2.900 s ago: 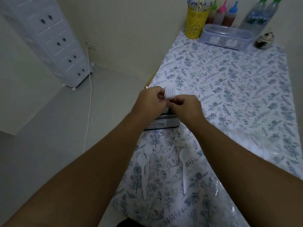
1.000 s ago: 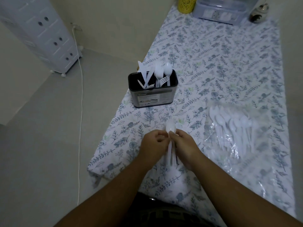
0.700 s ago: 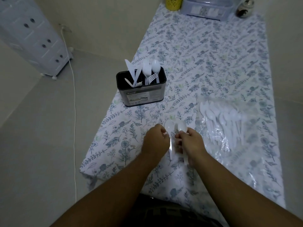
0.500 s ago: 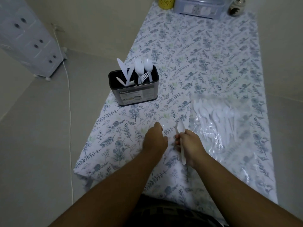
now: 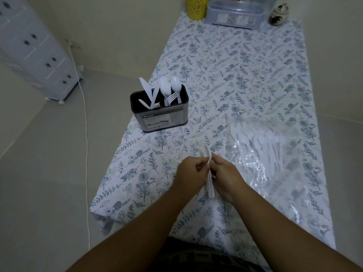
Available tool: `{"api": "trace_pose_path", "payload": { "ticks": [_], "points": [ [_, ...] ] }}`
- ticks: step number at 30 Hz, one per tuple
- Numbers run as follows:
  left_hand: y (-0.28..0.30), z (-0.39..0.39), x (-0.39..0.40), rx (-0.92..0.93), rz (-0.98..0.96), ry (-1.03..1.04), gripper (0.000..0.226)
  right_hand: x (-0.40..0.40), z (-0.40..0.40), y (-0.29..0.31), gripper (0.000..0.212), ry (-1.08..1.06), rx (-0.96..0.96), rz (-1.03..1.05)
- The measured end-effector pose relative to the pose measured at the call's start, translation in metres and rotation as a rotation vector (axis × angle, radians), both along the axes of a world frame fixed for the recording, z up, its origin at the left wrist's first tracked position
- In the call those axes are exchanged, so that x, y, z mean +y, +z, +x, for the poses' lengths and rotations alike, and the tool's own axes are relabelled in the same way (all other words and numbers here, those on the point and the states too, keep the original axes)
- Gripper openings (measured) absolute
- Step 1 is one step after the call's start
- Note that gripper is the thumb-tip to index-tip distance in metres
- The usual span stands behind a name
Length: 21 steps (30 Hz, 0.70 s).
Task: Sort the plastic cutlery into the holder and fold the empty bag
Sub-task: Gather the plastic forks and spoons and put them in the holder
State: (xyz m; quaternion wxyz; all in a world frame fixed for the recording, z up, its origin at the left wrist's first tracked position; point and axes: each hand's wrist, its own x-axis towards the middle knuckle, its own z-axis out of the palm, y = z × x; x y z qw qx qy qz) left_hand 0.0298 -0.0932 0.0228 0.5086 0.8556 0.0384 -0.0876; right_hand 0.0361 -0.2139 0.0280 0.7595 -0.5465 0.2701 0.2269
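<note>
A dark metal cutlery holder [image 5: 164, 120] stands near the table's left edge, with white plastic knives in its left compartment and forks and a spoon in its right one. A clear plastic bag [image 5: 261, 152] holding several white spoons lies flat to the right. Close to me, my left hand [image 5: 191, 176] and my right hand [image 5: 227, 177] are pressed together around a small bunch of white plastic spoons [image 5: 208, 173], held upright with the bowls pointing away from me.
A floral tablecloth [image 5: 245, 75] covers the long table. At its far end stand a yellow cup [image 5: 197, 5], a clear lidded box [image 5: 235, 13] and a small jar [image 5: 280, 15]. A white drawer unit [image 5: 29, 46] and a cable [image 5: 85, 134] are on the floor at left.
The hands had spoons apart on the cloth half a second ago; now they have brought them together into one bunch held between both hands.
</note>
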Motion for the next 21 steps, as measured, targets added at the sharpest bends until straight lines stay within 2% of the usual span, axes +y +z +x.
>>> {"api": "trace_pose_path", "payload": {
  "ticks": [3, 7, 10, 13, 18, 21],
  "points": [
    [0.004, 0.004, 0.009, 0.004, -0.020, 0.049, 0.023, 0.001, 0.003, 0.001, 0.032, 0.012, -0.022, -0.017],
    [0.020, 0.015, 0.022, 0.008, -0.058, 0.072, 0.016, 0.003, 0.014, 0.012, 0.040, 0.062, -0.059, -0.078],
    [0.041, 0.030, 0.028, -0.061, -0.086, 0.093, 0.014, 0.007, 0.031, 0.033, 0.038, 0.078, -0.129, -0.087],
    [0.070, 0.055, 0.037, -0.201, -0.068, 0.095, 0.022, 0.016, 0.061, 0.060, 0.037, 0.069, -0.262, -0.084],
    [0.128, 0.121, 0.055, -0.445, -0.014, 0.102, 0.022, 0.034, 0.122, 0.113, 0.024, 0.008, -0.566, -0.133],
    [0.153, 0.152, 0.065, -0.505, -0.015, 0.088, 0.023, 0.047, 0.153, 0.133, 0.021, -0.028, -0.688, -0.202]
  ]
}}
